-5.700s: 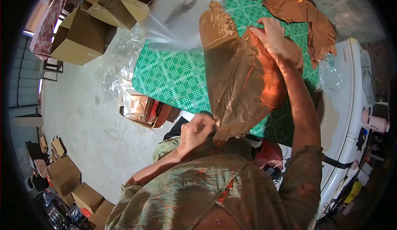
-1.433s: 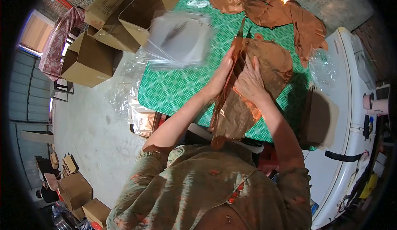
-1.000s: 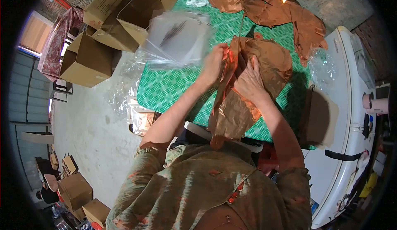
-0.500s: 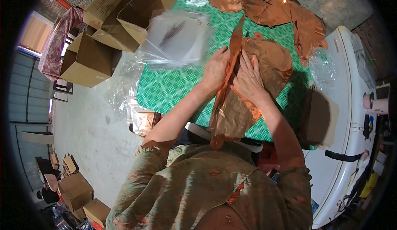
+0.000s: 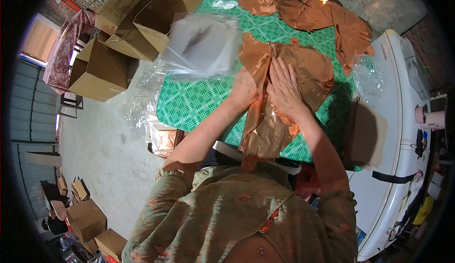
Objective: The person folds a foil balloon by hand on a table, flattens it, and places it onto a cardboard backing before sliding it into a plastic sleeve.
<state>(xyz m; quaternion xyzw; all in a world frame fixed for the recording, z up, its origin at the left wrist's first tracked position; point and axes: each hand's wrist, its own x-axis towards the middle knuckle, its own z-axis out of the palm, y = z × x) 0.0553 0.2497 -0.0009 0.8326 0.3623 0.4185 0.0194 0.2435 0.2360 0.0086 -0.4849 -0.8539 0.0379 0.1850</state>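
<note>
Copper foil sheet (image 5: pixel 303 69) lay on the green checked worktop (image 5: pixel 199 99), near edge hanging off toward the person's body. One flap of it stood up folded along the middle between both hands. Right hand (image 5: pixel 283 85) pressed flat on the sheet, fingers spread and apart, palm down. Left hand (image 5: pixel 244 90) was at the left side of the raised flap, touching it, partly hidden by foil; could not tell whether it gripped or just pushed.

Just left and far of the sheet, a stack of clear plastic bags (image 5: pixel 204 43) sat at the worktop's left edge, blurred. More copper foil sheets (image 5: pixel 322 9) were piled at the far end, well apart from the hands. Open cardboard boxes (image 5: pixel 128 24) stood on the floor to the far left. A white appliance (image 5: pixel 403 135) stood right of the worktop. Small cardboard boxes (image 5: pixel 85 215) sat on the floor near left.
</note>
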